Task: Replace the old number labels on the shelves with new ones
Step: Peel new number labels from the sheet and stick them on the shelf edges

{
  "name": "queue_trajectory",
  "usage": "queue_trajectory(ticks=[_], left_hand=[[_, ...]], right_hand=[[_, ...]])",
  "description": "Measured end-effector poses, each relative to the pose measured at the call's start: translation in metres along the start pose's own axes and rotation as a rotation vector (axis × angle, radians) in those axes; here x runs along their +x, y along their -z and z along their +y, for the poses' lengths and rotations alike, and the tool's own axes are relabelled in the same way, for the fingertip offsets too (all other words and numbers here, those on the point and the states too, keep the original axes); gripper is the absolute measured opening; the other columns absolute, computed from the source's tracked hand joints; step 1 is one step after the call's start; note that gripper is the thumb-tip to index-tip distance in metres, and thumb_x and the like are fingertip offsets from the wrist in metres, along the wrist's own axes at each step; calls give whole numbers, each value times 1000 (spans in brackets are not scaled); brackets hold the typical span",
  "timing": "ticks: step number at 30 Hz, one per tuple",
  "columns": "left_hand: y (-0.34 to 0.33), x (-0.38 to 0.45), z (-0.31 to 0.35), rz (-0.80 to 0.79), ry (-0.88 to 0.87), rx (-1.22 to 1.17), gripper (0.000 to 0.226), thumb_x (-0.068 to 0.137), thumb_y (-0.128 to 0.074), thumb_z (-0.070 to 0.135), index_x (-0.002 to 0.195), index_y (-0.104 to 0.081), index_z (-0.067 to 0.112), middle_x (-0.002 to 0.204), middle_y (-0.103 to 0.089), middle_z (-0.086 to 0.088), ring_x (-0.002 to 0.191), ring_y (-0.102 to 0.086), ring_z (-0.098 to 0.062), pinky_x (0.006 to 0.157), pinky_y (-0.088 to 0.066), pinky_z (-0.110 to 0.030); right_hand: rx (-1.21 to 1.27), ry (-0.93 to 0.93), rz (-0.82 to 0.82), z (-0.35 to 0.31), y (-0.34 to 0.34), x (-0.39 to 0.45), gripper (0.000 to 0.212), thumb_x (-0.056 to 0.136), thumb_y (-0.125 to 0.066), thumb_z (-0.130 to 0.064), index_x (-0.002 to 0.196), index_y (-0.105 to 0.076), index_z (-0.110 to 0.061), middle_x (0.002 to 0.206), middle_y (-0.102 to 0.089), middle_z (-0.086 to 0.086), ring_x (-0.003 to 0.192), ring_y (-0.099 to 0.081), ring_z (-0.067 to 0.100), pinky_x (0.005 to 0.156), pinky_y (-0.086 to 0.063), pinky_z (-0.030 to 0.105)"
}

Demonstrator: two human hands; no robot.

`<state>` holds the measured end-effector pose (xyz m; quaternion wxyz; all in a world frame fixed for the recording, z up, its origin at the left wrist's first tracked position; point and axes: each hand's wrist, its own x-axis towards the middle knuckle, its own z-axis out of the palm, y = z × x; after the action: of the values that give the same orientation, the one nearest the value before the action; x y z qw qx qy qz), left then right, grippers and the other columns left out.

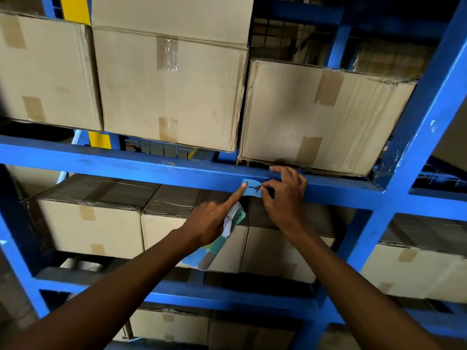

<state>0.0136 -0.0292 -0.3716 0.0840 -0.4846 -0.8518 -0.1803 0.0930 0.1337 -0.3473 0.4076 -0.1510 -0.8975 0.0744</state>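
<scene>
A light blue label (253, 189) with a handwritten number ending in "-4" lies against the front of the blue shelf beam (151, 168). My left hand (212, 221) presses its forefinger on the label's left edge while its other fingers clutch a bundle of paper labels (214, 246) in blue, green and white. My right hand (285, 195) pinches the label's right edge between thumb and forefinger, with the other fingers resting over the top of the beam.
Taped cardboard boxes (171, 87) fill the shelf above the beam, and more boxes (91, 228) stand on the shelf below. A blue upright post (414, 137) rises at the right. Lower blue beams (227, 296) cross beneath my arms.
</scene>
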Motion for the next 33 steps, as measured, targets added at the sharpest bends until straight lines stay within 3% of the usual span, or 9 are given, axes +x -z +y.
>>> queue_trajectory(ticks=[2,7,15,19,23,33], left_hand=[[1,3,0,-14,21,43,88,93,-48,9,139,21,37,88,-67,-24,53,-44,-22,58,-44,-37],[-2,3,4,24,16,135,92,92,-53,11,141,21,33,101,-67,-24,73,-63,-32,61,-38,-29],[-6,7,-1,52,-23,155,99,91,-54,11,130,32,37,103,-68,-20,75,-64,-28,64,-41,-30],[-8,9,-3,52,-31,159,101,91,-55,12,127,35,39,109,-66,-20,82,-65,-28,75,-48,-35],[-12,10,-5,80,-37,174,103,90,-55,12,126,36,40,105,-67,-17,78,-64,-25,67,-39,-29],[-19,13,-8,97,-42,168,109,89,-58,12,121,42,43,95,-69,-13,73,-63,-23,67,-41,-29]], right_hand=[[3,-2,-3,1,0,0,15,86,-60,-16,96,-70,-9,130,-55,9,128,-39,25,108,-20,40],[34,-2,0,4,-2,0,14,85,-61,-17,94,-70,-10,129,-56,8,128,-40,25,108,-21,39],[77,11,9,5,-1,2,11,84,-63,-16,91,-70,-12,126,-57,9,126,-42,25,108,-19,37],[77,6,11,6,-1,2,11,83,-63,-17,90,-70,-12,125,-58,9,125,-42,26,107,-20,39],[89,-11,14,7,-2,2,11,83,-63,-18,90,-70,-12,125,-58,8,125,-42,26,106,-21,38],[45,-70,17,3,-4,7,13,83,-63,-22,89,-70,-13,128,-55,6,127,-38,22,107,-22,39]])
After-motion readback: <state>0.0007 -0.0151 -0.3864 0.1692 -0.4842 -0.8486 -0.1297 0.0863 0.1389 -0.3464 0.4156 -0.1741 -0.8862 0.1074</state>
